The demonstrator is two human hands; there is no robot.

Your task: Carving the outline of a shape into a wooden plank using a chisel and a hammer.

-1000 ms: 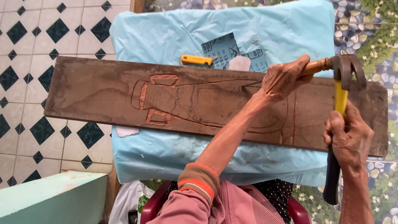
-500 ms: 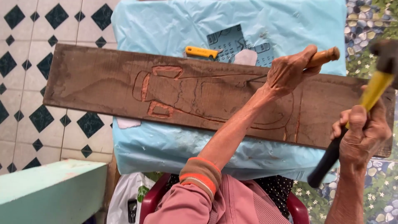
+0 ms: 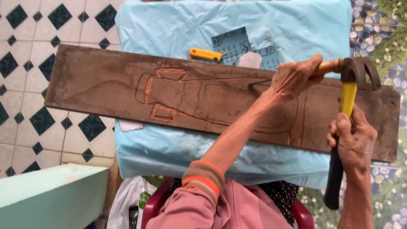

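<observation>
A long dark brown wooden plank (image 3: 106, 91) with a carved outline cut into its face lies across a surface covered in light blue plastic sheeting (image 3: 178, 25), its ends overhanging on both sides. The left hand (image 3: 294, 76) is closed around a chisel with a round wooden handle (image 3: 328, 66), holding it slanted with the blade end down on the plank near the carved lines. The right hand (image 3: 354, 140) is wrapped tight around the yellow and black shaft of a claw hammer (image 3: 345, 99), whose dark metal head sits right against the butt of the chisel handle. Beyond the plank, on the blue sheeting, lies a small yellow-handled tool (image 3: 204, 54), well apart from both hands, beside a printed patch on the sheet. To the left is a floor of white tiles with dark green diamonds (image 3: 25, 46), and a pale green ledge (image 3: 51, 195) sits at the lower left.
</observation>
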